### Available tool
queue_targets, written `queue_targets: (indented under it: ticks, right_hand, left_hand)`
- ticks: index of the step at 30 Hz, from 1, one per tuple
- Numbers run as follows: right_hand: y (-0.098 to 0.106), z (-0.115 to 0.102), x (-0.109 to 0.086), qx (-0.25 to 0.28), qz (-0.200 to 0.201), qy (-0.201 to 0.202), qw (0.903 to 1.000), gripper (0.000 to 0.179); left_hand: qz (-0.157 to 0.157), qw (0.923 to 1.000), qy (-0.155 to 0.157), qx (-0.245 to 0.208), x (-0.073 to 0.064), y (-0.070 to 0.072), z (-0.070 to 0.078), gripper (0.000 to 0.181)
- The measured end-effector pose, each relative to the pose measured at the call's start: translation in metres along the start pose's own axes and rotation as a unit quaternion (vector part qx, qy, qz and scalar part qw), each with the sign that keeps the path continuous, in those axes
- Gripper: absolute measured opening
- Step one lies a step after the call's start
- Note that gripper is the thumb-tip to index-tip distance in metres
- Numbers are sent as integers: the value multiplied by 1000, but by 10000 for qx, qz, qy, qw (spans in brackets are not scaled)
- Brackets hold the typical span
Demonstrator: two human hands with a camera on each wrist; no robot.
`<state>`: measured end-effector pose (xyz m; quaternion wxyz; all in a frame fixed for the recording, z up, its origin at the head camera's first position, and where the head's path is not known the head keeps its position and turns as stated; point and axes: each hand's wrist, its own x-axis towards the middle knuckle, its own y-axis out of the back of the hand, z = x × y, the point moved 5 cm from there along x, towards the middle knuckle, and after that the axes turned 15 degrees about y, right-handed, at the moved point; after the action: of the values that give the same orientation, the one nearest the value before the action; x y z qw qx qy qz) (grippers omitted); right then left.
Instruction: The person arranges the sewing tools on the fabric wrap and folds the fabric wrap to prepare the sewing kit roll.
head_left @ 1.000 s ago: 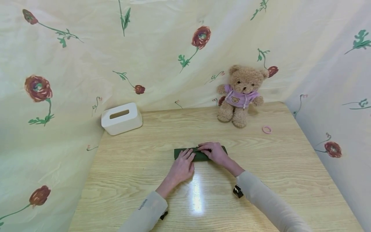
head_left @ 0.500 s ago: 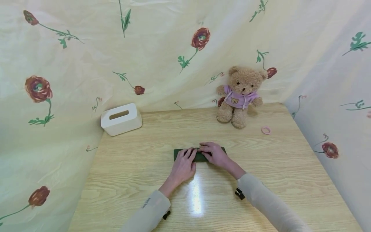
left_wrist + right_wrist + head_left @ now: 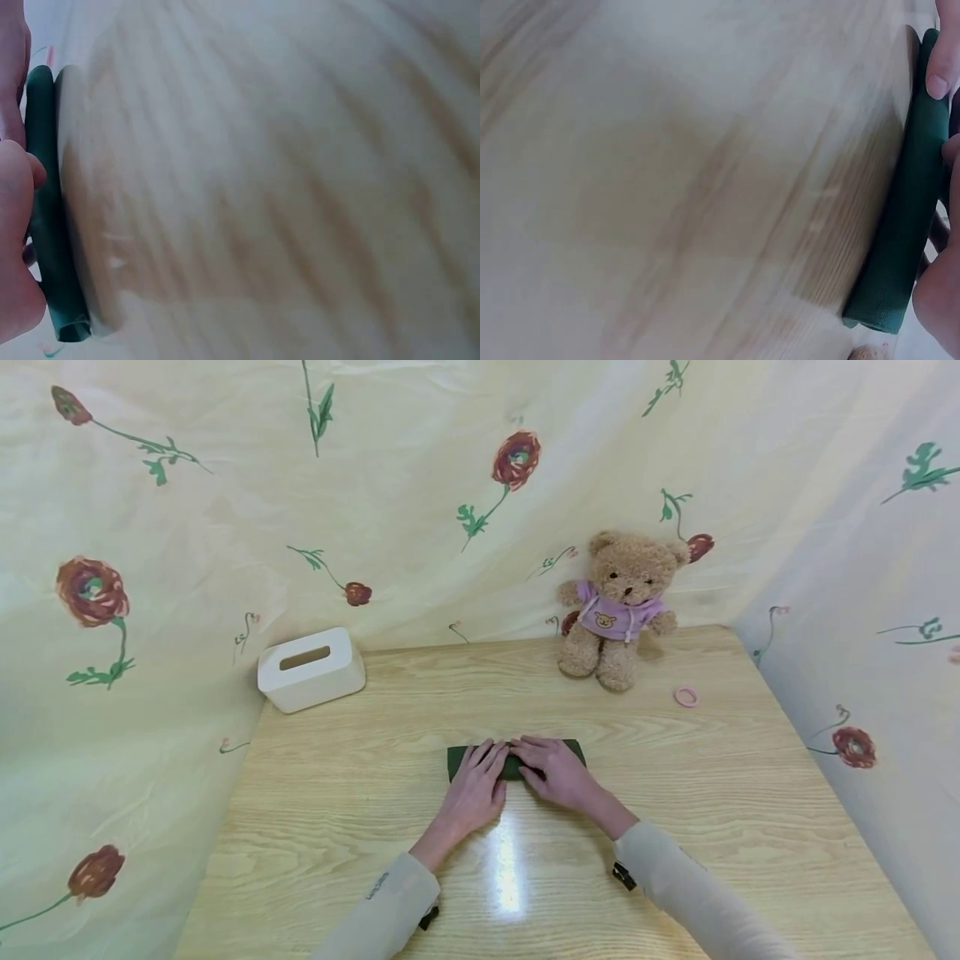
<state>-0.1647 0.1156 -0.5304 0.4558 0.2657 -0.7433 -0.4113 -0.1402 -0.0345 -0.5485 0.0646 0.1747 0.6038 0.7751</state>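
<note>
A dark green roll (image 3: 513, 770), tube-shaped with a smooth, cloth-like or leather-like surface, lies crosswise on the wooden table. My left hand (image 3: 472, 789) holds its left half, fingers bent over the top and thumb at the near side. Beside it, my right hand (image 3: 558, 770) grips the right half the same way, and the fingertips of both hands almost meet in the middle. In the left wrist view the roll (image 3: 56, 240) shows a hollow end. The right wrist view shows layered edges at the other end of the roll (image 3: 889, 270). My hands cover much of its top.
A white tissue box (image 3: 311, 672) stands at the table's back left corner. At the back right a teddy bear (image 3: 618, 606) in a purple hoodie sits against the flowered wall covering, with a pink ring (image 3: 686, 697) near it. The wooden table (image 3: 337, 793) extends around the roll.
My right fingers have come down from a raised edge onto the roll's top, and the hand lies flatter. My left hand has stayed nearly in place. The roll's near side now looks rounder.
</note>
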Motion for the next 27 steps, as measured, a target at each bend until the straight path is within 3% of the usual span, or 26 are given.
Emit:
queue_targets:
  ticks: [7,13,27]
  right_hand:
    - [-5,-4,-6,-649,-144,162,9977,44]
    - [-11,-7,-13,-784,-154,248,9965,51]
    - [-19,-13,-16,-1127,-86,222,9933,56]
  left_hand:
    - [366,9991,-166,167,-2,0,2,47]
    - [487,9971,-223,544,-2,-3,5,45]
    - [1158,9916,-407,402,-5,-6,7,45]
